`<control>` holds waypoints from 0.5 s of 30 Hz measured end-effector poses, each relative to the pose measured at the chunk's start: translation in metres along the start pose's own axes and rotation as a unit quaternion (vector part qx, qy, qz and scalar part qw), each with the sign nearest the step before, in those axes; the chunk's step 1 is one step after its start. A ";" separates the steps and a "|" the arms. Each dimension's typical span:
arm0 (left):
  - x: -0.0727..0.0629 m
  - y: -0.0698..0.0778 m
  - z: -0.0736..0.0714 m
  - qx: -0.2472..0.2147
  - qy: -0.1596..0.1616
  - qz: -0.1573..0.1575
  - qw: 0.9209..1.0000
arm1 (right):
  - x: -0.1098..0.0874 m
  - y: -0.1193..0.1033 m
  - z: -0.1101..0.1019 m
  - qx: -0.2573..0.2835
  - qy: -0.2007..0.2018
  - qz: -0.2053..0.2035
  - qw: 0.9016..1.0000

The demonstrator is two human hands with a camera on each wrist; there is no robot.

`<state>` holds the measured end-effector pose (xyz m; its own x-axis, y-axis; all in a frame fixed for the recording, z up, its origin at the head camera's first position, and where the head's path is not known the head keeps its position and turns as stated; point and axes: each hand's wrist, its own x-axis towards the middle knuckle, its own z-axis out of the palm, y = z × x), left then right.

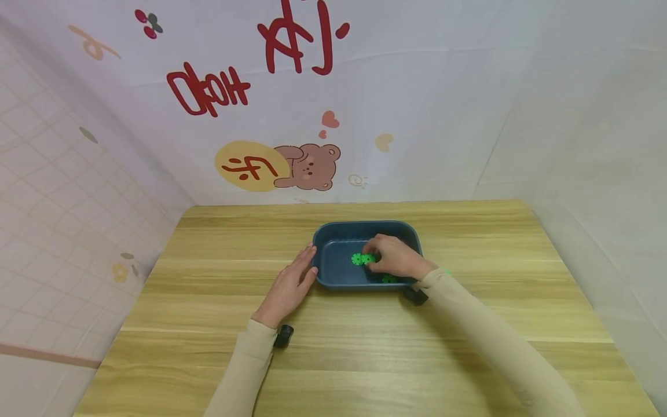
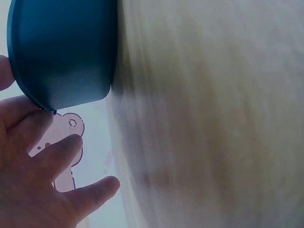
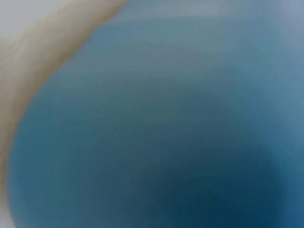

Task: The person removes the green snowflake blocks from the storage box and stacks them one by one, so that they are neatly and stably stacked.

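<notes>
A dark blue rectangular bin stands on the table. My right hand reaches into it, thumb and forefinger pinching a green notched disc. Overlapping that one on its left is another green disc. A darker green disc lies below the hand near the bin's front wall. My left hand rests its fingers, nearly straight, against the bin's left end; the left wrist view shows them spread at the rim. The right wrist view is blurred, filled mostly by the blue bin wall.
A wooden table surrounds the bin, with printed white cloth hanging behind and at both sides. A sliver of green shows beside the right sleeve. Each wrist carries a small black camera.
</notes>
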<state>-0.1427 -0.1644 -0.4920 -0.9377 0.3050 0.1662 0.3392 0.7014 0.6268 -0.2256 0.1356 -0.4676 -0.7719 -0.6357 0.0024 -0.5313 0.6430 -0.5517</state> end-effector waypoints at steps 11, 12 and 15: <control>0.000 -0.001 0.000 0.001 0.001 0.006 1.000 | -0.014 -0.006 -0.012 0.008 0.039 0.001 0.999; 0.000 -0.001 0.000 0.001 0.001 0.006 1.000 | -0.016 -0.006 -0.013 0.009 0.042 0.001 0.999; 0.000 0.000 0.000 -0.001 0.002 0.007 1.000 | -0.020 -0.008 -0.016 0.016 0.052 -0.001 0.999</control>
<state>-0.1426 -0.1648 -0.4921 -0.9331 0.3126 0.1779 0.3524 0.6959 0.6257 -0.2111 0.1499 -0.4499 -0.8040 -0.5879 0.0886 -0.5221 0.6268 -0.5784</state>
